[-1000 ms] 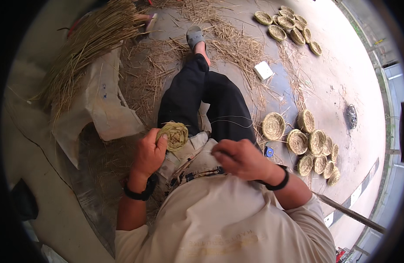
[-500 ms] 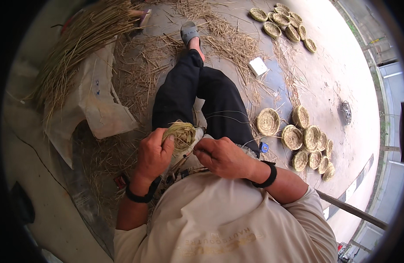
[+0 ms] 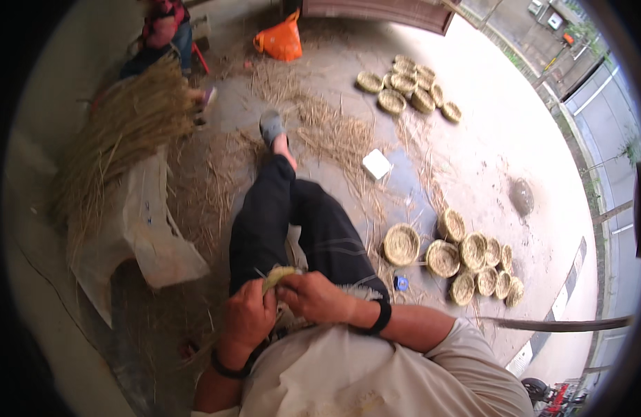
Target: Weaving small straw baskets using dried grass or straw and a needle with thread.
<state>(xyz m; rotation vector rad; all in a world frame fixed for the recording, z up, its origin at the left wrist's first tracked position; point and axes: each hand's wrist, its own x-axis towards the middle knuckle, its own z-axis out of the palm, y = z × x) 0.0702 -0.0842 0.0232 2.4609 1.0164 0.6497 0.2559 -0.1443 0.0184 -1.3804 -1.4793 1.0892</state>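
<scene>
Head view: the straw coil point(image 3: 279, 276) slants lengthwise toward upper right.

Bare hands work close together before the waist, nearly meeting. The left forearm point(image 3: 216, 387) rises steeply from the lower edge to the left wrist point(image 3: 231, 358); the left hand point(image 3: 249, 321) is closed, its fingers bent and its thumb point(image 3: 269, 303) uppermost. The right forearm point(image 3: 419, 331) reaches inward, nearly level, past the right wrist point(image 3: 370, 315). The right hand point(image 3: 313, 297) turns its back upward, fingers curled inward, fingertips largely hidden.
</scene>
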